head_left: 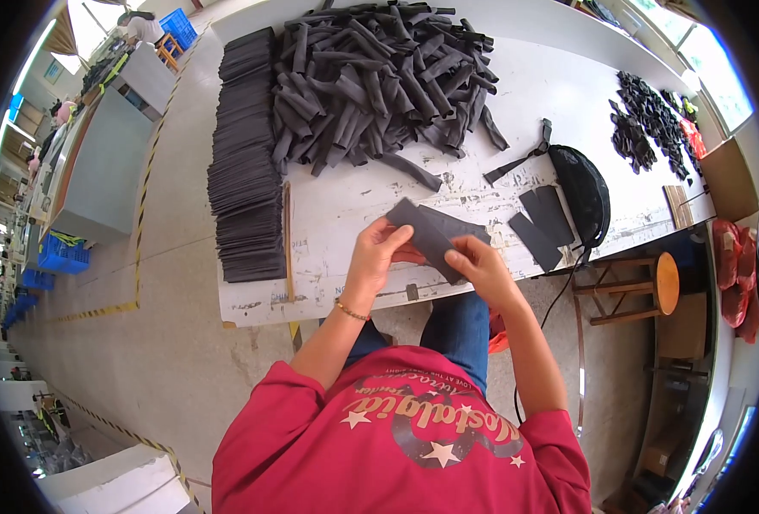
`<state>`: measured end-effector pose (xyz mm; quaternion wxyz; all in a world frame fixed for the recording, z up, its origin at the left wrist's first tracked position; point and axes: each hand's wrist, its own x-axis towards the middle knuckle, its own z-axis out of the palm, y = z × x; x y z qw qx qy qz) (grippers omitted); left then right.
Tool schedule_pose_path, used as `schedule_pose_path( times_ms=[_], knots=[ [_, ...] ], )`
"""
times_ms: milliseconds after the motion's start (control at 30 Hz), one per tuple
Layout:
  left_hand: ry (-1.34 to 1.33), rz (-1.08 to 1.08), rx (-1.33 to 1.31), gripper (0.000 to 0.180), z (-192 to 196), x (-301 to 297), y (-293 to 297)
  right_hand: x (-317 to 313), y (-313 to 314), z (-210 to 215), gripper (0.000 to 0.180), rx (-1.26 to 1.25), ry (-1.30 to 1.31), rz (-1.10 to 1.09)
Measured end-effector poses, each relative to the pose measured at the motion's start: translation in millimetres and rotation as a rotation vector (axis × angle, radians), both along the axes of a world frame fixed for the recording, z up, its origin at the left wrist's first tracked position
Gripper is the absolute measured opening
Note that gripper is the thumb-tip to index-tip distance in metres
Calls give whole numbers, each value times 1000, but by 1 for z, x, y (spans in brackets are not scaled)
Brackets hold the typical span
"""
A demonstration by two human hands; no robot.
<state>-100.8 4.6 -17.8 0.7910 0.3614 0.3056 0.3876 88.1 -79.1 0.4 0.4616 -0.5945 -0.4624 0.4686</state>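
Head view: left hand (378,257) and right hand (485,267) are pinching dark-grey rectangular fabric-like strip (428,238) above scuffed white desk (332,231); jumbled black strip heap (379,86) is crowding far side; held strip is partly hiding dark flat piece (458,224).

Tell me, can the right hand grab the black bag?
Probably yes: the bag lies to the right of the right hand, with only flat pieces between. But that hand holds a dark strip, so it may need to let go first.

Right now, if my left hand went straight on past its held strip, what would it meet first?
Your left hand would likely meet the dark strip at the near edge of the heap; depth is unclear.
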Motion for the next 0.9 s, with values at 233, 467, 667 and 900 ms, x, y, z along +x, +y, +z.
schedule_pose_path(
  times_ms=[233,467,667,900],
  knots=[
    [302,153,253,23,-14,14,3,38,4,-25,23,-100,-106,-267],
    [914,182,577,40,-54,40,74,80,24,-51,25,-58,-466,-202],
    [870,265,116,50,-66,61,139,71,14,-30,30,-13,-814,-251],
    [587,267,165,15,-91,80,156,140,-5,-93,23,63,-1640,-163]
  ],
)
